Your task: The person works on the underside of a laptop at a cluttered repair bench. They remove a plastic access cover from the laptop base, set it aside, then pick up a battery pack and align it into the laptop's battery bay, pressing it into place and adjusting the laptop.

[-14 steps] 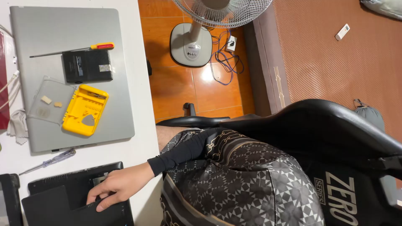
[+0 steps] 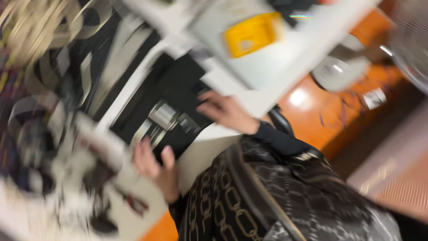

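Observation:
The whole head view is motion-blurred. A black flat device (image 2: pixel 171 100) with shiny metal parts inside lies on the white table (image 2: pixel 263 96). My left hand (image 2: pixel 156 165) lies at its near edge, fingers apart and touching the device. My right hand (image 2: pixel 225 111) rests on the device's right edge with its fingers stretched onto it. Neither hand seems to hold anything, though blur hides the detail. My patterned dark sleeves and clothing fill the bottom middle.
A yellow case (image 2: pixel 253 33) lies on a grey slab (image 2: pixel 272 62) further along the table. A fan base (image 2: pixel 339 71) stands on the orange floor (image 2: pixel 312 120) to the right. Blurred patterned fabric (image 2: pixel 40 89) and clutter fill the left side.
The view has swung and rotated sharply, turning blurred. My left hand has come into sight at the black device's near edge; my right hand stays on the device.

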